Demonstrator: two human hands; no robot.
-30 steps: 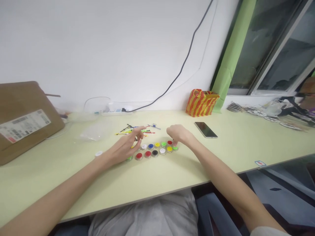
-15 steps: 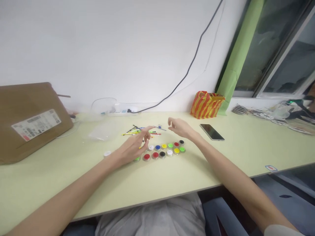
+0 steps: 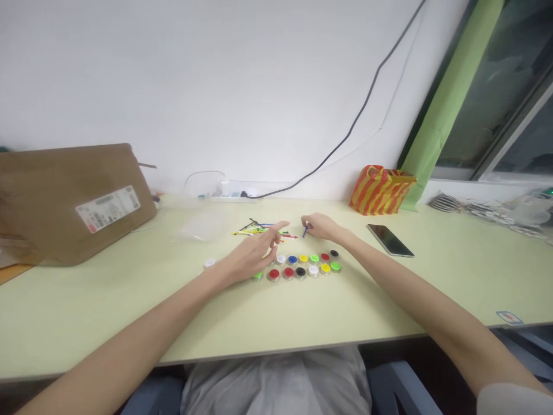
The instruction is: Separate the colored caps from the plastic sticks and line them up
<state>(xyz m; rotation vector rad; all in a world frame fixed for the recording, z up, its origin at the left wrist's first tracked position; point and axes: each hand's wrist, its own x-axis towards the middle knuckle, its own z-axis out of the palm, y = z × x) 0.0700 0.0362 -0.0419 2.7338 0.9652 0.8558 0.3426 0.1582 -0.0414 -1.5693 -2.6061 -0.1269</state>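
Note:
My right hand is closed in a pinch on a thin blue plastic stick, which points down toward the table. To its left lies a loose pile of thin coloured sticks in yellow, green, black, red and other colours. My left hand is open, index finger stretched out and thumb apart, at the front of the pile and over the left end of two rows of small round clear pieces with coloured caps. Among these are a red-capped piece and a blue-capped piece. Some are hidden under my left hand.
A white-capped piece sits left of my left forearm. Behind it lies a clear plastic bag. A cardboard box stands at the left, a phone and a striped bag at the right. A power strip runs along the wall.
My right hand has lowered to the table and taken hold of the blue stick beside the pile. My left hand stays over the capped pieces. The view has turned slightly left.

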